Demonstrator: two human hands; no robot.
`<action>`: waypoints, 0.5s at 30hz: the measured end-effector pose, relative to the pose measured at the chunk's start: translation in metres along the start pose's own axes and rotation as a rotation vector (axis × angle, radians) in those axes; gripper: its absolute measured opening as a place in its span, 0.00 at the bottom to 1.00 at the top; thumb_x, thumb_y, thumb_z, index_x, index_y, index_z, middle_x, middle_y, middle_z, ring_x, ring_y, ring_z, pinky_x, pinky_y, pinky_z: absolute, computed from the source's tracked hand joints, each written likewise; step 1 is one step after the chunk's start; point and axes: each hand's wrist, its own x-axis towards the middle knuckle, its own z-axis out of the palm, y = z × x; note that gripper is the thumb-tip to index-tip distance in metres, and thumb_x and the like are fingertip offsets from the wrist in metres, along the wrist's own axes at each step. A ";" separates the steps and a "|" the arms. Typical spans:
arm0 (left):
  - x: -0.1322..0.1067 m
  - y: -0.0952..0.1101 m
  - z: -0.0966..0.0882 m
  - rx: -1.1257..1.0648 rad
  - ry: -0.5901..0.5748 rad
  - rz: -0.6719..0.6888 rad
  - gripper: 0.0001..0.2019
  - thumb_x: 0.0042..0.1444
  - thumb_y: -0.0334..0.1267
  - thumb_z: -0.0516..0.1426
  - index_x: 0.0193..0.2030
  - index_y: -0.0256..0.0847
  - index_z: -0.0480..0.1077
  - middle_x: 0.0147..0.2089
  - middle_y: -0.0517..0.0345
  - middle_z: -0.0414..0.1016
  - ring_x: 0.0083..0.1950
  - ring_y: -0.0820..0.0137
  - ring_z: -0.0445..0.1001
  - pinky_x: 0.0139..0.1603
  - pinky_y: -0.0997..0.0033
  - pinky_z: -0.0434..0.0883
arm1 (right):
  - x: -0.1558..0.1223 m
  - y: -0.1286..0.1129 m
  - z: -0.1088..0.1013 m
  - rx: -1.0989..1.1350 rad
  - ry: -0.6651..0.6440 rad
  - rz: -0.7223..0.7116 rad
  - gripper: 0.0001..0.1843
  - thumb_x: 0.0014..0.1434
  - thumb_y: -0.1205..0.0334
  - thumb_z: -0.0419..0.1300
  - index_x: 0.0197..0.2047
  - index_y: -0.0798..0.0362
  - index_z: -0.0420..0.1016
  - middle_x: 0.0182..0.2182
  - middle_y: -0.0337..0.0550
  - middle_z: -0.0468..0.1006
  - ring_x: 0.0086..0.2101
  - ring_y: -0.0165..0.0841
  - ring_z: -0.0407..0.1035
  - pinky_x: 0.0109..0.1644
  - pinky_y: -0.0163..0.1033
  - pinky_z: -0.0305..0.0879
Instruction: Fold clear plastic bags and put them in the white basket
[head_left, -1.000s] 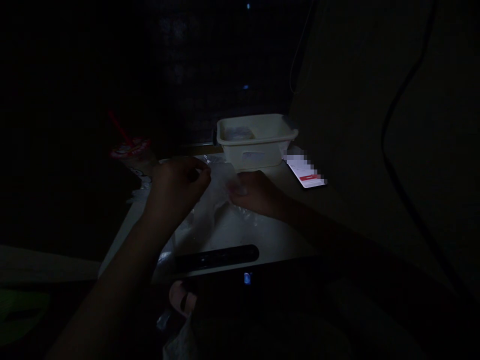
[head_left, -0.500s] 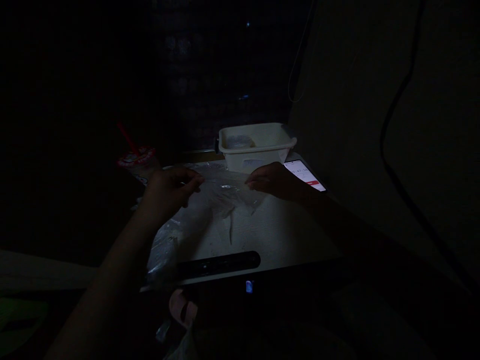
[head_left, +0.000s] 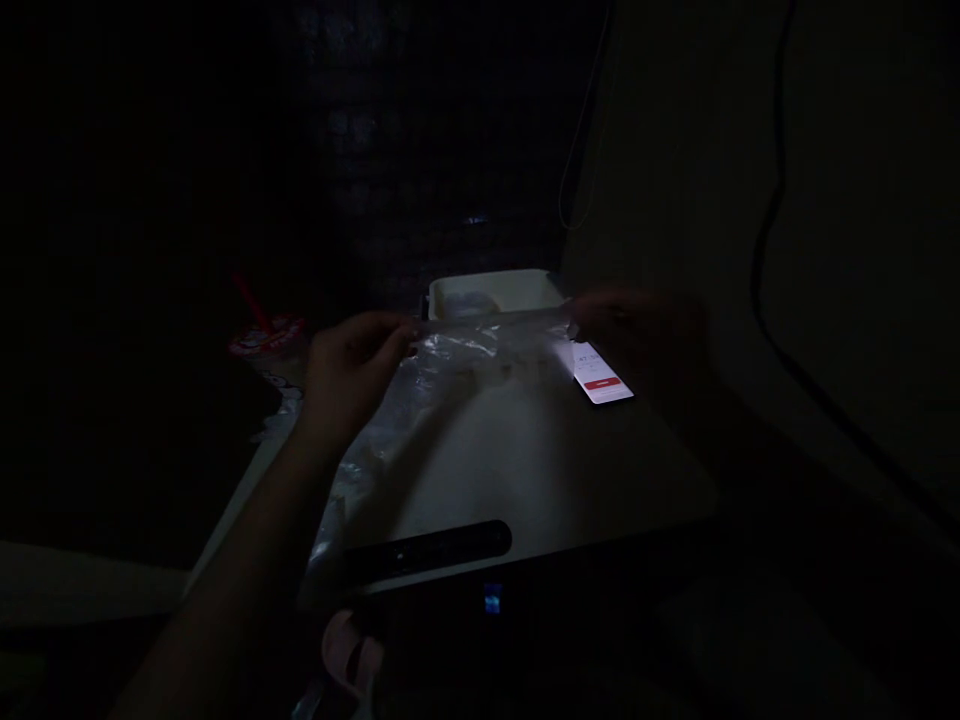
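A clear plastic bag (head_left: 487, 340) is stretched level between my two hands, above the far part of a pale tabletop (head_left: 495, 470). My left hand (head_left: 349, 370) pinches one corner of it between thumb and fingers. At the other end, my right hand (head_left: 630, 315) grips the opposite corner; it is dark and smeared by motion. More crumpled clear plastic (head_left: 360, 450) lies on the table below my left hand. Part of a white tub (head_left: 495, 285) shows behind the stretched bag, with something clear inside it that I cannot make out.
A lit phone (head_left: 604, 375) lies on the table below my right hand. To the left stands a cup (head_left: 274, 345) with a red straw. A dark slot (head_left: 435, 545) runs along the table's near edge. A black cable (head_left: 765, 240) hangs on the right wall. The room is very dark.
My right hand has moved right and slightly up, away from my left hand. The bag, loose and drooping before, is now pulled out wide. The view has shifted a little.
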 end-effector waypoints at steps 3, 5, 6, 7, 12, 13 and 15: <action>-0.023 -0.017 0.002 0.053 -0.119 0.021 0.10 0.44 0.39 0.54 0.35 0.41 0.70 0.38 0.58 0.74 0.40 0.69 0.71 0.43 0.71 0.67 | -0.031 0.005 -0.007 -0.142 -0.111 -0.124 0.07 0.49 0.60 0.54 0.25 0.50 0.72 0.28 0.41 0.74 0.29 0.30 0.67 0.30 0.36 0.62; -0.041 -0.034 0.006 0.012 -0.265 -0.018 0.12 0.46 0.39 0.53 0.38 0.40 0.69 0.40 0.56 0.73 0.41 0.68 0.71 0.42 0.69 0.68 | -0.053 0.013 -0.001 -0.163 -0.226 -0.194 0.07 0.50 0.62 0.53 0.26 0.50 0.71 0.26 0.41 0.74 0.29 0.32 0.67 0.31 0.39 0.62; -0.049 -0.043 0.008 0.008 -0.337 -0.050 0.12 0.47 0.39 0.52 0.39 0.40 0.68 0.41 0.55 0.73 0.41 0.67 0.71 0.42 0.68 0.68 | -0.064 0.018 0.004 -0.171 -0.290 -0.216 0.07 0.50 0.63 0.53 0.27 0.49 0.72 0.26 0.41 0.74 0.30 0.32 0.67 0.33 0.40 0.62; -0.057 -0.050 0.011 0.015 -0.397 -0.071 0.12 0.48 0.38 0.51 0.39 0.40 0.68 0.42 0.54 0.72 0.41 0.66 0.71 0.43 0.67 0.67 | -0.074 0.022 0.011 -0.159 -0.369 -0.249 0.07 0.49 0.63 0.53 0.26 0.48 0.72 0.27 0.42 0.74 0.30 0.33 0.67 0.33 0.41 0.62; -0.076 -0.067 0.020 0.036 -0.554 -0.128 0.12 0.50 0.39 0.48 0.39 0.43 0.69 0.41 0.55 0.72 0.41 0.66 0.70 0.42 0.66 0.67 | -0.106 0.033 0.039 -0.174 -0.484 -0.221 0.10 0.44 0.65 0.54 0.18 0.41 0.71 0.21 0.42 0.73 0.29 0.37 0.67 0.31 0.46 0.58; -0.076 -0.069 0.020 0.043 -0.582 -0.133 0.12 0.51 0.39 0.48 0.39 0.43 0.69 0.41 0.55 0.72 0.40 0.66 0.70 0.41 0.66 0.67 | -0.109 0.034 0.042 -0.174 -0.494 -0.219 0.10 0.43 0.65 0.55 0.17 0.41 0.70 0.19 0.42 0.73 0.28 0.38 0.67 0.30 0.46 0.58; -0.076 -0.071 0.019 0.065 -0.633 -0.138 0.12 0.51 0.39 0.47 0.38 0.42 0.69 0.41 0.53 0.72 0.40 0.65 0.70 0.41 0.65 0.67 | -0.114 0.034 0.044 -0.171 -0.506 -0.222 0.10 0.41 0.66 0.55 0.16 0.41 0.70 0.16 0.42 0.71 0.26 0.39 0.67 0.29 0.47 0.57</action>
